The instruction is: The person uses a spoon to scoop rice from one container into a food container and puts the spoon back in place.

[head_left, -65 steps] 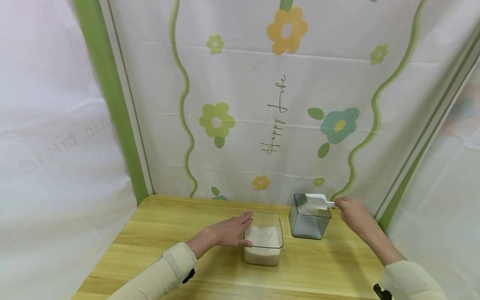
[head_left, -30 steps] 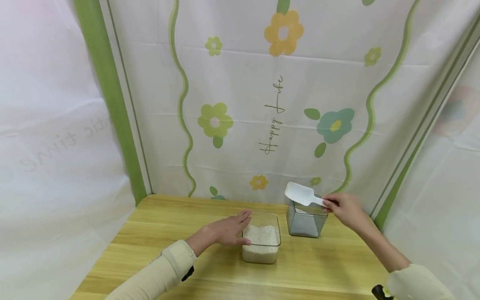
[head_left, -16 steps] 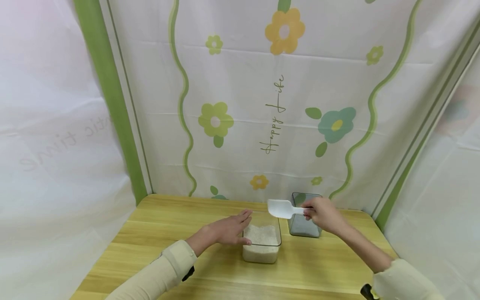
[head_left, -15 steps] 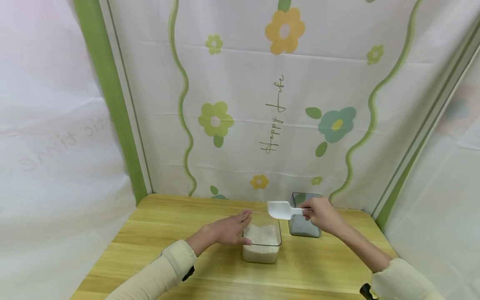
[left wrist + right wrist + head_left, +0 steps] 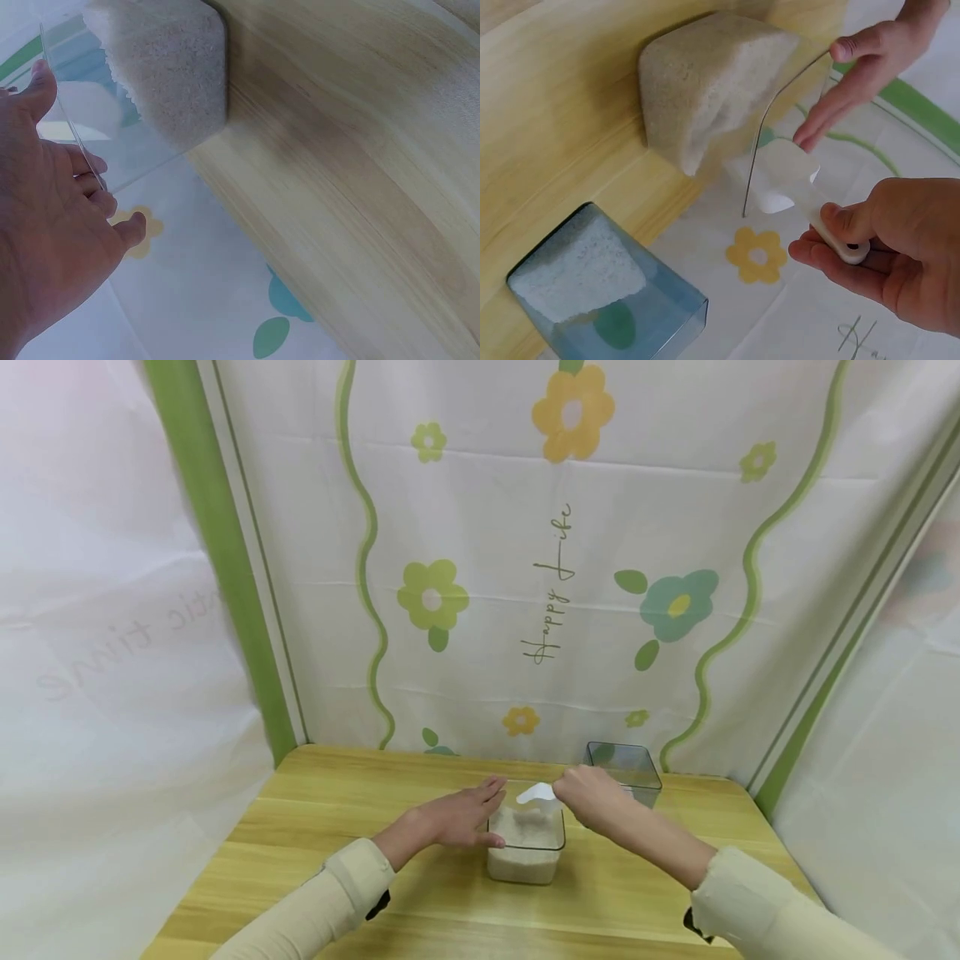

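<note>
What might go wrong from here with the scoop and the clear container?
Grain might land outside the clear container, since the scoop is close to its rim. If bumped, the clear container might slide, as the left hand rests against it with fairly straight fingers, not wrapped around it.

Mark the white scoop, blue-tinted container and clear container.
White scoop (image 5: 789, 172): right wrist view, on its bowl.
Blue-tinted container (image 5: 667, 289): right wrist view, on its side wall.
Clear container (image 5: 121, 151): left wrist view, on its bare wall near the rim.
</note>
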`<state>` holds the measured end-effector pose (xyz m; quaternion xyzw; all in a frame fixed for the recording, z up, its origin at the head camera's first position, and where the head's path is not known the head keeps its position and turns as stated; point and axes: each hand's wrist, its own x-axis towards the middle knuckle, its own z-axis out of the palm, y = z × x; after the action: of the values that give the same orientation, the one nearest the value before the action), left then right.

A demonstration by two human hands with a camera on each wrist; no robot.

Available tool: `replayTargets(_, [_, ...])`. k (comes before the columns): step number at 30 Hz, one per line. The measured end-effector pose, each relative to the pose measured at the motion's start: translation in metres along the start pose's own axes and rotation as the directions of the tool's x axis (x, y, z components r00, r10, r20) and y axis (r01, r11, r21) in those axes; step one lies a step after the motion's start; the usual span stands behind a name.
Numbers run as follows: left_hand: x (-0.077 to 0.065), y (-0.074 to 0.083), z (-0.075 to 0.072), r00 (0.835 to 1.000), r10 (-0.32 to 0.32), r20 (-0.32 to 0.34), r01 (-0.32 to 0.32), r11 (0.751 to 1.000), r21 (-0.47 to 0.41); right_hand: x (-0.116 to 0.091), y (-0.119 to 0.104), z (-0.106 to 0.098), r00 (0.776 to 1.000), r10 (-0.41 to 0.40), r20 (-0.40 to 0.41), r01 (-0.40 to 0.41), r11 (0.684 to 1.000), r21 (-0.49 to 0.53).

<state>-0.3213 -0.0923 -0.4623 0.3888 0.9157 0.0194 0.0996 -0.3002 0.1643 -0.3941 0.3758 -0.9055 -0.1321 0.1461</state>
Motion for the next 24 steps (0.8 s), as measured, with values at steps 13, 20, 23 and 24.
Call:
replayTargets(13, [0.003,0.000,0.002,1.000,0.001,0.000,-0.001,1.000,0.010,0.026,-0.022,0.019,0.989,-0.121,-0.090,0.106,0.982,-0.156])
replayTargets(20, [0.003,0.000,0.002,1.000,-0.004,0.003,0.004,0.999,0.040,0.039,-0.026,0.026,1.000,-0.012,0.018,0.014,0.994,-0.109])
replayTargets(23, [0.003,0.000,0.002,1.000,-0.004,-0.001,0.004,0.999,0.050,0.046,-0.025,0.027,0.997,0.001,0.071,0.008,0.992,-0.125])
replayTargets(24, [0.003,0.000,0.001,1.000,-0.005,-0.001,0.005,0.999,0.053,0.047,-0.024,0.026,0.997,-0.007,0.079,0.017,0.992,-0.124])
